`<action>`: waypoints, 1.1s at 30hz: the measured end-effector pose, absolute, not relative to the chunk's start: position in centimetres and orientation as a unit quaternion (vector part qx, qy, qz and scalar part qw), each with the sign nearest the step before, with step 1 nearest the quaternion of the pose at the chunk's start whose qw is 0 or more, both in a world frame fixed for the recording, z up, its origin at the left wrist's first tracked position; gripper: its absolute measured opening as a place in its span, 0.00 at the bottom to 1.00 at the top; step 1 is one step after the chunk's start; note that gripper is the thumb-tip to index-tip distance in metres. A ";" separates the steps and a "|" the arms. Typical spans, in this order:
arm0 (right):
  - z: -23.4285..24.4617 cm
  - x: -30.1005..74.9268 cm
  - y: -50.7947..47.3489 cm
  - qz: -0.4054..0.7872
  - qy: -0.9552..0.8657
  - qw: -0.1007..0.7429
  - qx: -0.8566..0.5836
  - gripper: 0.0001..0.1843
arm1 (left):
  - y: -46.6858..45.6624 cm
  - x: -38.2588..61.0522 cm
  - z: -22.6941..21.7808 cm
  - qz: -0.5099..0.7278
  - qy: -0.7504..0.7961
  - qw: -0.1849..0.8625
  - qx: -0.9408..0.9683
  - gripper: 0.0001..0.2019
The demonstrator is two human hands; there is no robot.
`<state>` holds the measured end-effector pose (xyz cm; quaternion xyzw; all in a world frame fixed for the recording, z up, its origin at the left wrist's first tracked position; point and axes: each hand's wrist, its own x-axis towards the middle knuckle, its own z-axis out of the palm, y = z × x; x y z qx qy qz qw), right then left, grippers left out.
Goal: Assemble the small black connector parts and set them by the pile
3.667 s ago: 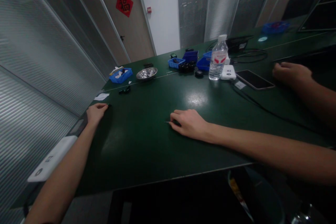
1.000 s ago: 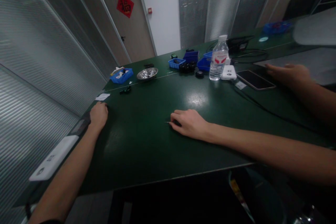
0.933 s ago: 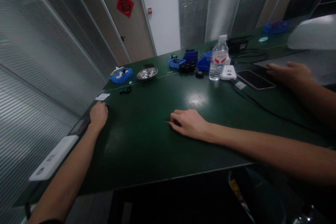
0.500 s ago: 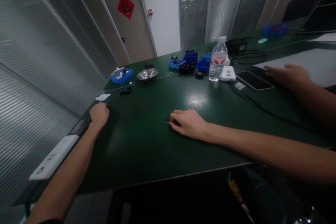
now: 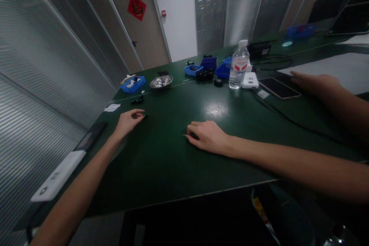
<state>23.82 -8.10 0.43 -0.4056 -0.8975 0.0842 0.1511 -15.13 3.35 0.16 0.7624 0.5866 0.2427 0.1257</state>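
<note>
My left hand [image 5: 128, 120] lies on the green table [image 5: 161, 161], left of the middle, fingers curled with the tips pinched at a small dark thing [image 5: 138, 115] that I cannot name. My right hand [image 5: 208, 137] rests palm down near the table's middle. Its fingers curl over a small dark object [image 5: 193, 135], and a thin pale sliver [image 5: 184, 135] pokes out to the left of the fingertips. A small black part [image 5: 137, 100] and a white paper scrap [image 5: 112, 107] lie beyond my left hand.
Farther back stand blue bins [image 5: 132, 84], a metal dish [image 5: 161, 81], black parts [image 5: 205, 74], a water bottle [image 5: 238, 65], a white power bank [image 5: 250, 80] and a phone [image 5: 278, 88]. Another person's hand [image 5: 314, 83] rests at the right by white paper [image 5: 331, 67]. A cable [image 5: 288, 120] crosses the table.
My left hand has moved from the table's left edge to the right and slightly forward, fingers now stretched toward a small dark thing. My right hand has stayed still.
</note>
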 end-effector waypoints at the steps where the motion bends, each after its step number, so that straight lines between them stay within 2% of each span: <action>1: 0.4 23.8 -8.1 0.085 -0.897 0.150 -0.407 0.12 | 2.7 -13.4 0.4 0.237 0.560 0.157 0.778 0.22; 9: 0.0 23.8 -8.0 0.073 -0.891 0.153 -0.421 0.11 | -3.9 -4.1 1.4 0.150 0.345 0.408 0.832 0.22; 11: 0.0 23.7 -8.0 0.070 -0.890 0.157 -0.422 0.10 | -4.9 -3.3 1.3 0.128 0.311 0.442 0.832 0.21; 16: 0.1 23.6 -8.0 0.079 -0.890 0.155 -0.421 0.10 | -5.3 -2.8 0.9 0.127 0.290 0.408 0.856 0.13; 24: 0.4 23.5 -8.1 0.073 -0.890 0.144 -0.427 0.11 | -5.0 -3.1 0.1 0.178 0.326 0.325 0.870 0.11; 33: 0.3 23.5 -8.2 0.068 -0.887 0.158 -0.429 0.11 | -5.0 -3.0 -0.1 0.189 0.328 0.299 0.876 0.10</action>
